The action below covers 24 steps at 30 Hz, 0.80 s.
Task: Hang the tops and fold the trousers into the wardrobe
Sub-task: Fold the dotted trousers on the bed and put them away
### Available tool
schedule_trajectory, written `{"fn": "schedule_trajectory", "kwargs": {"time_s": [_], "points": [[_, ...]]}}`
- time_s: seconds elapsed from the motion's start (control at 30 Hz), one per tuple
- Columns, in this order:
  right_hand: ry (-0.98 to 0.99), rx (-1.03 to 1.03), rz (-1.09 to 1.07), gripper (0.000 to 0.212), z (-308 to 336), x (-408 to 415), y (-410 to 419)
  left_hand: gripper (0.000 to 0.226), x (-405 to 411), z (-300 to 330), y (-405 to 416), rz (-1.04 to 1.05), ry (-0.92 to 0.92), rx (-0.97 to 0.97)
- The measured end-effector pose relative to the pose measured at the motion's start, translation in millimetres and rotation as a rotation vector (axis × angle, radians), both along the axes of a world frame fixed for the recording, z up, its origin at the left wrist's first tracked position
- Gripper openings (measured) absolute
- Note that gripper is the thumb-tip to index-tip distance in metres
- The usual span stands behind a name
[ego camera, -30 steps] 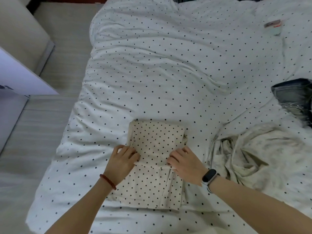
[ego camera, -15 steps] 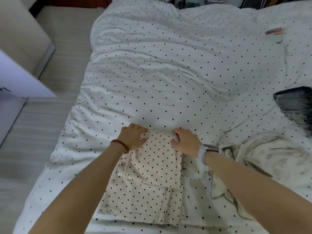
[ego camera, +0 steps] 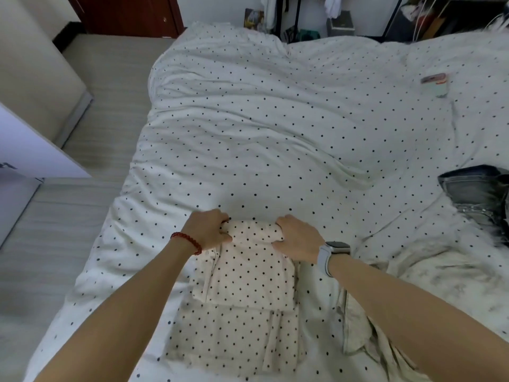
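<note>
Trousers [ego camera: 242,285], cream, polka-dotted, part-folded on bed [ego camera: 275,133]; left hand [ego camera: 208,230] and right hand [ego camera: 300,239] fingers curled, gripping far fold.

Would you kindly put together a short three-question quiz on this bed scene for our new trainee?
1. True or false: both hands grip the far edge of the cream dotted trousers.
2. Which wrist wears the red bead bracelet: A left, B right?
3. Fill in: the dark jeans lie at the bed's ____ edge.

Key: 1 true, the left hand and right hand each pinch a corner. 2 A; the right wrist carries a watch. 3 right.
</note>
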State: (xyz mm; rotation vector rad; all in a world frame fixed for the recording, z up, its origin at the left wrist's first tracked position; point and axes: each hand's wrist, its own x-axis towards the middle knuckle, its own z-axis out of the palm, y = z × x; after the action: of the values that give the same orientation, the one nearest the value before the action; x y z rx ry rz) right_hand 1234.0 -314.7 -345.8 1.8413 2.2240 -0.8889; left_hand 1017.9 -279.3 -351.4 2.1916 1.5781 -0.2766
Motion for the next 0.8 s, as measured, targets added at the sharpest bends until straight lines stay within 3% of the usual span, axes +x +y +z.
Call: {"fn": "schedule_trajectory", "kwargs": {"time_s": [0.2, 0.27, 0.4, 0.5, 0.67, 0.73, 0.8], "points": [[-0.118, 0.680, 0.128, 0.039, 42, 0, 12, 0.034, -6, 31, -1, -0.024, -0.186, 0.683], [-0.108, 0.755, 0.203, 0.039, 36, 2, -7, 0.043, -9, 23, -24, -0.076, -0.211, 0.757], [-0.178, 0.719, 0.391, 0.029, -6, 8, -62, 0.053, -15, -20, -86, -0.209, -0.131, 0.621], [-0.202, 0.651, 0.421, 0.030, -38, 11, -93, 0.016, -16, -54, -124, -0.243, -0.153, 0.547], [-0.157, 0.502, 0.430, 0.032, -52, 19, -119, 0.031, -20, -69, -150, -0.242, -0.182, 0.338], [-0.057, 0.503, 0.385, 0.025, -48, 23, -121, 0.027, -24, -69, -149, -0.154, -0.319, 0.301], [0.035, 0.532, 0.227, 0.022, -45, 23, -116, 0.037, -23, -67, -138, 0.092, -0.435, 0.312]]}}
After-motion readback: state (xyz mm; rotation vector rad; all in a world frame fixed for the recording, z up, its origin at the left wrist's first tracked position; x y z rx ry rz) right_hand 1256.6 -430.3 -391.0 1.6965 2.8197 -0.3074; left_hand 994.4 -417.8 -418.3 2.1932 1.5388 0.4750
